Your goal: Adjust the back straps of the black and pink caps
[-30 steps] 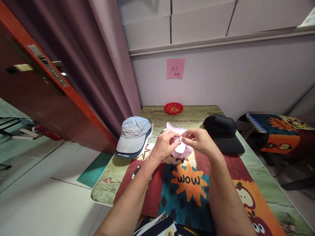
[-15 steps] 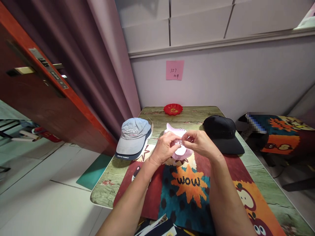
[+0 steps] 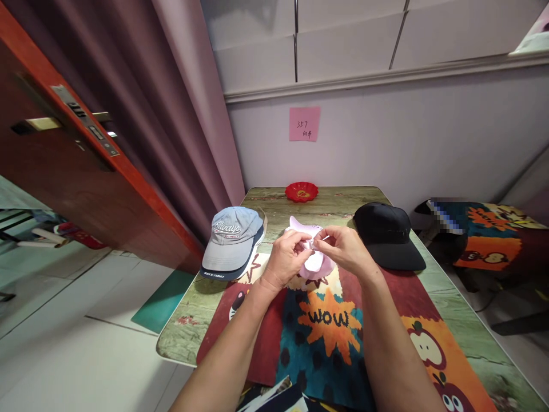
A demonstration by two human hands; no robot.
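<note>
A pale pink cap (image 3: pixel 325 269) lies in the middle of the table, partly hidden behind my fingers, with its white inside showing. My left hand (image 3: pixel 286 256) pinches the strap at the cap's opening from the left. From the right, the thumb and fingertips of my right hand (image 3: pixel 344 247) close on the same strap, almost touching the left fingertips. The strap's fastening is too small to make out. A light blue cap (image 3: pixel 230 232) with a grey brim and lettering sits to the left of my hands. To the right rests a black cap (image 3: pixel 383 230), brim toward me.
A red scalloped dish (image 3: pixel 301 193) stands at the table's back edge. Beneath my arms lies a colourful mat (image 3: pixel 319 349) marked "WOW" on the wood-patterned table (image 3: pixel 182 335). A pink note (image 3: pixel 305 123) is on the wall, and a brown door (image 3: pixel 86 166) is at left.
My right hand has shifted slightly left, bringing its fingertips closer to my left hand at the strap. The caps and dish stay in place.
</note>
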